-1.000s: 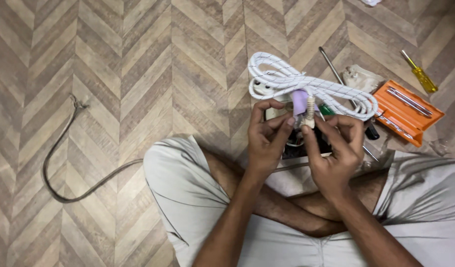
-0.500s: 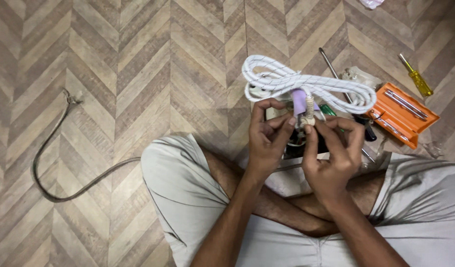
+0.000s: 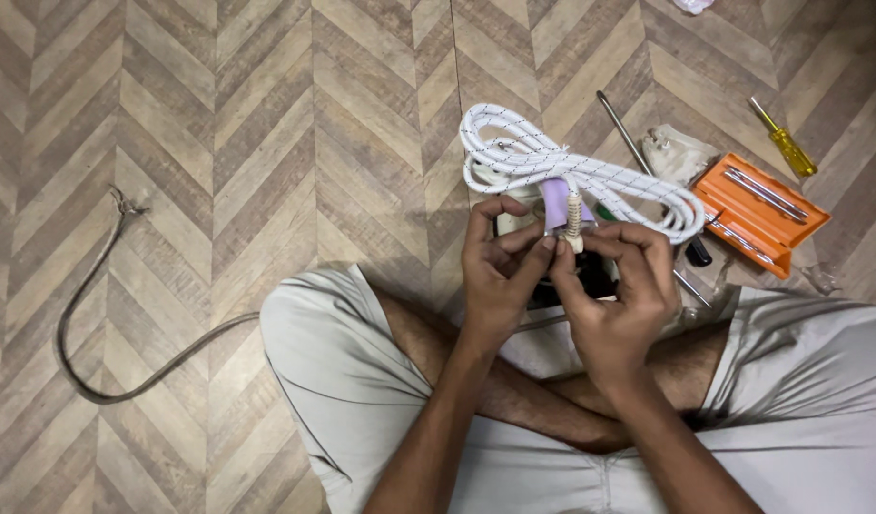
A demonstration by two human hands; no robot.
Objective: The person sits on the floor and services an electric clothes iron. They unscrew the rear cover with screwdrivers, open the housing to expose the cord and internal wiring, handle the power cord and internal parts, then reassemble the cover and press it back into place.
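I sit cross-legged on a wooden herringbone floor. My left hand (image 3: 500, 266) and my right hand (image 3: 617, 290) meet in front of me, fingers pinched together on the end of a white braided cord (image 3: 571, 176) where it enters a small purple part (image 3: 555, 203). The cord's coil lies on the floor just beyond my fingers. A dark object (image 3: 590, 276) sits under my hands, mostly hidden by them.
An orange tool case (image 3: 759, 211) with metal bits lies at the right, a yellow-handled screwdriver (image 3: 785, 141) beyond it. A long metal rod (image 3: 620, 128) and a crumpled clear bag (image 3: 680, 152) lie near the coil. A grey old cable (image 3: 95, 314) curves across the floor at left.
The view has drifted slightly, so the floor items sit a little lower and more to the right. My fingers stay pinched on the cord end with small adjustments.
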